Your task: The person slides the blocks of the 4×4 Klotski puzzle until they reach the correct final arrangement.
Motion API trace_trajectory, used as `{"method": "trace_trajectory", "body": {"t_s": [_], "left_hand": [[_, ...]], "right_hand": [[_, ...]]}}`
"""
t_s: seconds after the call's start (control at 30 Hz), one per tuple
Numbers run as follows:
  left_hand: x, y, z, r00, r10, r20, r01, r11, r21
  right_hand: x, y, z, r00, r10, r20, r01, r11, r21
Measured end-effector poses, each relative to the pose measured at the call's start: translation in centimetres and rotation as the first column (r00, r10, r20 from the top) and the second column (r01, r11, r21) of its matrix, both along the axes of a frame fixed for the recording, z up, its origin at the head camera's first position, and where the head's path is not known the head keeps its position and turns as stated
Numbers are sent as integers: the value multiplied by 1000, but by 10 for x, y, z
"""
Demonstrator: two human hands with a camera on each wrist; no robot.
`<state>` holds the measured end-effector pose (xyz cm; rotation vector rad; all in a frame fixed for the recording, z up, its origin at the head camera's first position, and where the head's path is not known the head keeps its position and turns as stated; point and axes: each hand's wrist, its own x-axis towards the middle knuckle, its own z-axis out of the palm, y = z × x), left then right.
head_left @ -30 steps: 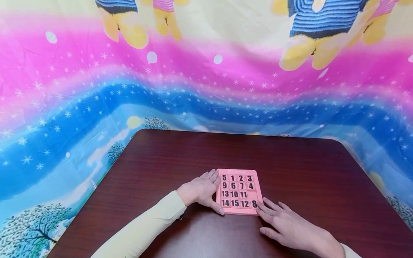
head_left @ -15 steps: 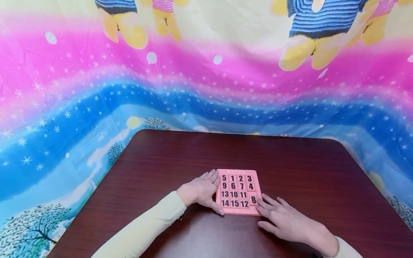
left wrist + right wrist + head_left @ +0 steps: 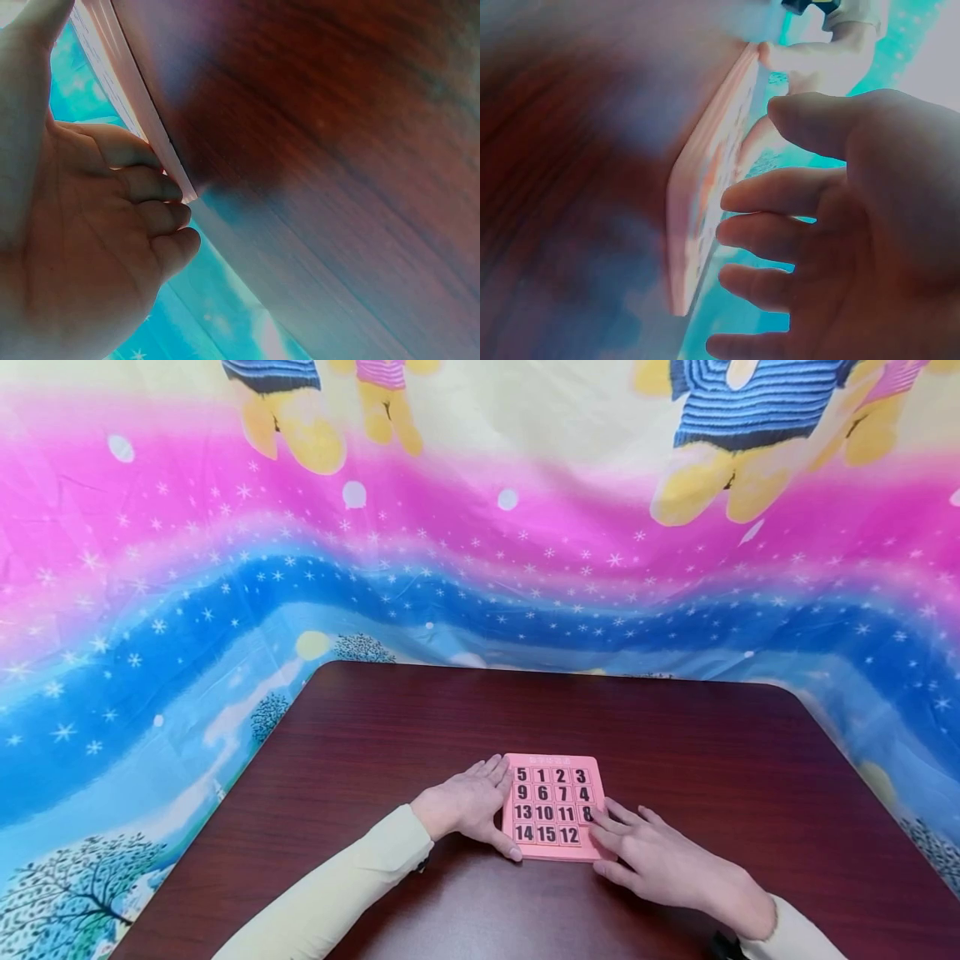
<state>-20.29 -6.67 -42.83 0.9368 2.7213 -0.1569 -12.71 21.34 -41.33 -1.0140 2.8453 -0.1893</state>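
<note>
A pink number slide puzzle (image 3: 553, 853) lies flat on the table, its black-numbered tiles set in rows. My left hand (image 3: 467, 803) rests along its left edge, fingers stretched toward the top corner and thumb at the lower left corner. In the left wrist view, the fingertips (image 3: 177, 247) meet the frame's edge. From the right side, my right hand (image 3: 663, 862) touches the 8 tile (image 3: 587, 814) with a fingertip, its fingers spread. That tile sits right of the 11, partly covered by the finger. Right of the 12 is a gap in the bottom row.
The dark brown wooden table (image 3: 420, 718) extends around the puzzle with rounded far corners. Behind it hangs a colourful printed cloth (image 3: 465, 560), which also drops past the table's left and right sides.
The 8 tile has slid up from the bottom right spot to the place beside the 11, the right hand moving up with it. The left hand and the puzzle frame have stayed put.
</note>
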Motion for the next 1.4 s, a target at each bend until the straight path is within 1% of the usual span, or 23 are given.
{"method": "trace_trajectory", "body": {"t_s": [0.2, 0.4, 0.47, 0.6, 0.7, 0.83, 1.07, 1.23, 1.4], "left_hand": [[0, 0, 0, 1000, 3, -2, -3, 1000, -3], [0, 0, 0, 1000, 1, 2, -1, 1000, -4], [0, 0, 0, 1000, 0, 1, 0, 1000, -4], [0, 0, 0, 1000, -1, 2, 1, 1000, -4], [-1, 0, 0, 1000, -2, 2, 2, 1000, -5], [-1, 0, -1, 1000, -2, -1, 2, 1000, -6], [-1, 0, -1, 1000, -2, 1, 2, 1000, -5], [-1, 0, -1, 1000, -4, 2, 4, 1000, -5], [0, -1, 0, 1000, -2, 0, 2, 1000, -4]], "right_hand": [[8, -10, 2, 997, 75, -36, -75, 997, -3], [9, -17, -2, 994, 109, -18, -109, 994, 16], [9, -17, -4, 994, 112, -10, -112, 994, 18], [8, -15, -7, 993, 114, -22, -114, 993, 12], [8, -11, -10, 993, 115, -33, -115, 993, -1], [8, -4, -11, 994, 106, -26, -106, 994, -19], [6, 11, -8, 997, 67, 37, -65, 997, -46], [7, 16, -4, 997, 66, 35, -64, 997, -47], [7, 5, 2, 997, 75, 24, -75, 997, -34]]}}
